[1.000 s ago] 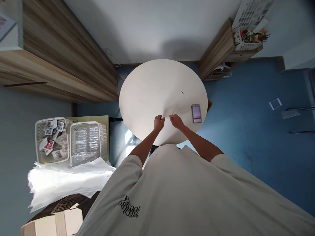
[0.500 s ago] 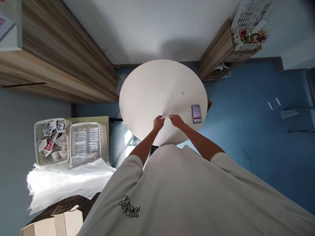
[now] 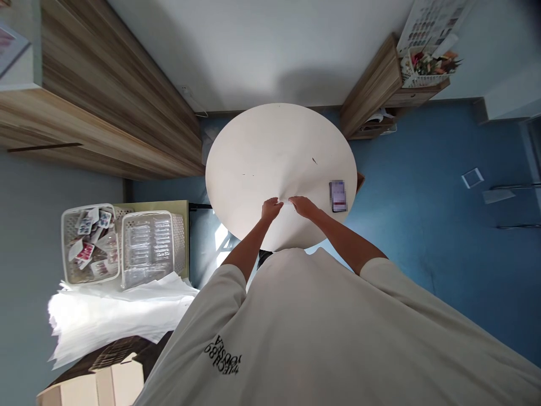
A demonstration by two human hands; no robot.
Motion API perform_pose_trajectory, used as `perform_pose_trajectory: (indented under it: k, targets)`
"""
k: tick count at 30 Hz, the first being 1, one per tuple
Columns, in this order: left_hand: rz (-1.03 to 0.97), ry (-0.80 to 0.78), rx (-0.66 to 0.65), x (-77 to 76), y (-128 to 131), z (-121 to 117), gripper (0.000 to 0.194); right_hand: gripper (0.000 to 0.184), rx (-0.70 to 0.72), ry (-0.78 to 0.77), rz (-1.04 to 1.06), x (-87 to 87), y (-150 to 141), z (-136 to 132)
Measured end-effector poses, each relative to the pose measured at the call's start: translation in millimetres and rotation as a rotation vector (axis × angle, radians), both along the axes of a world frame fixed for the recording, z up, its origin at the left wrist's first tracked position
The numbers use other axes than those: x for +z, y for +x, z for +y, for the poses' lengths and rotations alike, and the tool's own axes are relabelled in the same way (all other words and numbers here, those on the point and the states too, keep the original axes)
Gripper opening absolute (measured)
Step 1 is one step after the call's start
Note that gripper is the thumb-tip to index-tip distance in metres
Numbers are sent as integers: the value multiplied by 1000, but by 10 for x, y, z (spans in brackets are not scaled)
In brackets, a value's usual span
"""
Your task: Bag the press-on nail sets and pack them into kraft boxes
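Note:
Over the near part of the round white table (image 3: pixel 270 141), my left hand (image 3: pixel 271 209) and my right hand (image 3: pixel 303 206) face each other, a short gap apart. Both have their fingers closed on the ends of a small, thin, whitish or clear piece (image 3: pixel 286 201) that spans the gap. Its kind is too small to make out against the pale tabletop. To the right of my right hand, a phone (image 3: pixel 338 195) with a lit, blurred screen lies on the table.
At left, one white basket (image 3: pixel 64 248) holds printed packets and another (image 3: pixel 123 251) holds clear plastic cases. White sheets (image 3: pixel 114 316) and a cardboard box (image 3: pixel 101 386) lie below them. Wooden cabinets (image 3: pixel 122 101) stand at left; a wooden unit (image 3: pixel 376 84) with a flower basket (image 3: pixel 422 79) is at right.
My hands have shifted very slightly left and up, still on the small piece. The piece looks turned a little, with more of its face showing.

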State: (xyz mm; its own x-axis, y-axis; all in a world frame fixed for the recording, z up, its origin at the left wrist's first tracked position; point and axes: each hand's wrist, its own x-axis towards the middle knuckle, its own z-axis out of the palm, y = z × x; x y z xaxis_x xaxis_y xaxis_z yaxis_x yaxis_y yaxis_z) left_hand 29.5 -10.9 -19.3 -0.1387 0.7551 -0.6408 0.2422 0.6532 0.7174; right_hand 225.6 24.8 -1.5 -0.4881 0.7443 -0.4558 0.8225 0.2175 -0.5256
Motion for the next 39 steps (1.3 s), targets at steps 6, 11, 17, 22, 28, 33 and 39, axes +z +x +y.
perform_pose_trajectory:
  k: [6,11,17,22,28,33,39]
  targets:
    - [-41,-4,10,-103,70,-111,62,52,-20,35,-107,3,-64,-35]
    - [-35,15,-14,-131,93,-265,84,43,-234,37,15,-64,-122,38]
    - [-75,-11,-27,-151,101,-323,85,46,-466,26,125,-216,-198,29]
    - [-54,-5,-65,-189,137,-349,77,52,-507,-85,163,-282,-196,-59]
    - [-28,6,-59,-203,170,-312,74,49,-542,-31,87,-276,-113,-148]
    - [-76,30,-67,-223,204,-249,76,49,-603,-123,86,-308,-43,-231]
    - [-15,56,-11,-190,163,-245,67,48,-635,-196,159,-319,37,-319]
